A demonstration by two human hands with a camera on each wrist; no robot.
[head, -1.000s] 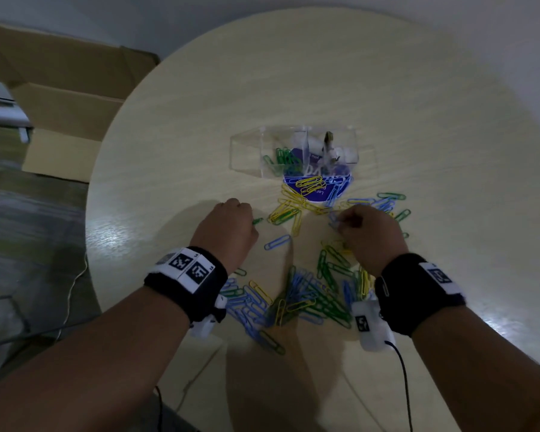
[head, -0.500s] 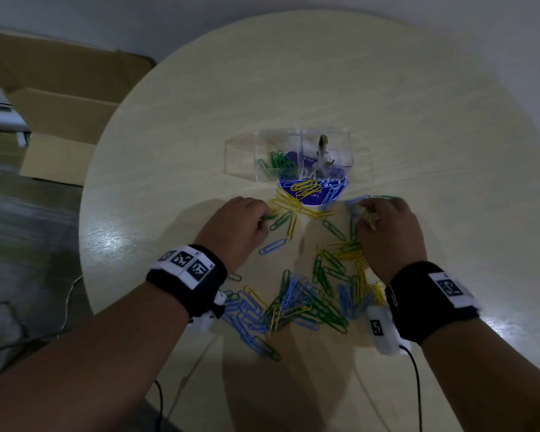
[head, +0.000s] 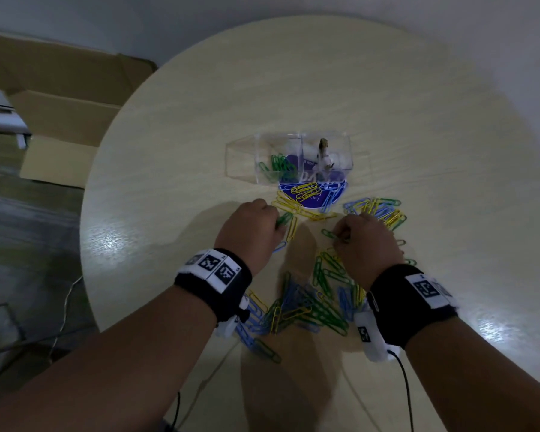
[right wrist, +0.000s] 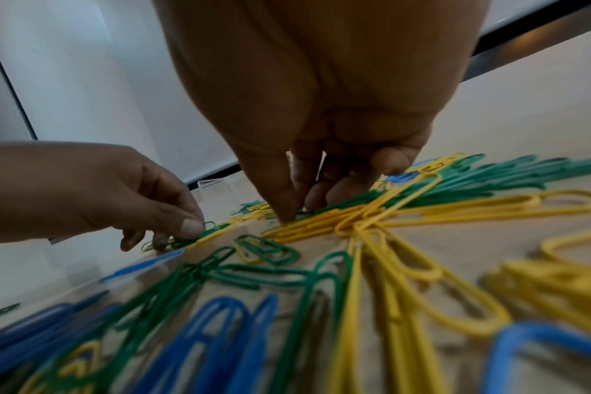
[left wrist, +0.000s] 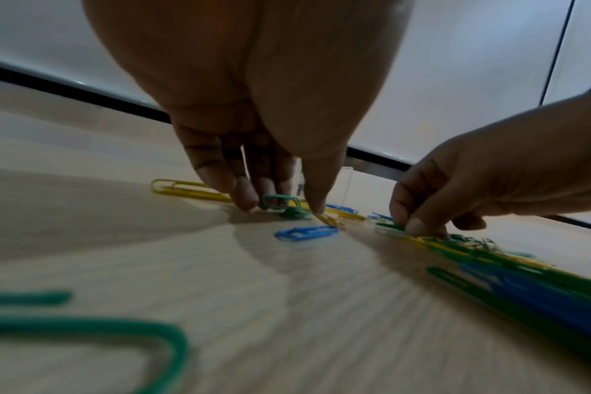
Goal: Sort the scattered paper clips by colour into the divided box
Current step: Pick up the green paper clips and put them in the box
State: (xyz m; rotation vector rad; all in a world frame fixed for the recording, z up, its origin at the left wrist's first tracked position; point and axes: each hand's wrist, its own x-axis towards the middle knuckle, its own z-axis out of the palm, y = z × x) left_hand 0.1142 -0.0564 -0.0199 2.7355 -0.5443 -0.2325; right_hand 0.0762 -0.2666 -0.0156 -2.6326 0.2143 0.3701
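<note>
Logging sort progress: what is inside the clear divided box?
Green clips fill the divided box's left compartment; yellow clips lie in front. The right compartment's contents are unclear.

A round, pale wood counter (head: 325, 88) stands by a white wall (head: 262, 14); an open cardboard box (head: 60, 98) sits on the floor beside it.

Both forearms reached forward, each wrist in a black band. The left hand (head: 251, 229) was knuckles-up, its fingertips (left wrist: 245, 198) angled down. The right hand (head: 367, 241) lay alongside, thumb and forefinger (left wrist: 417, 225) pressed together.
</note>
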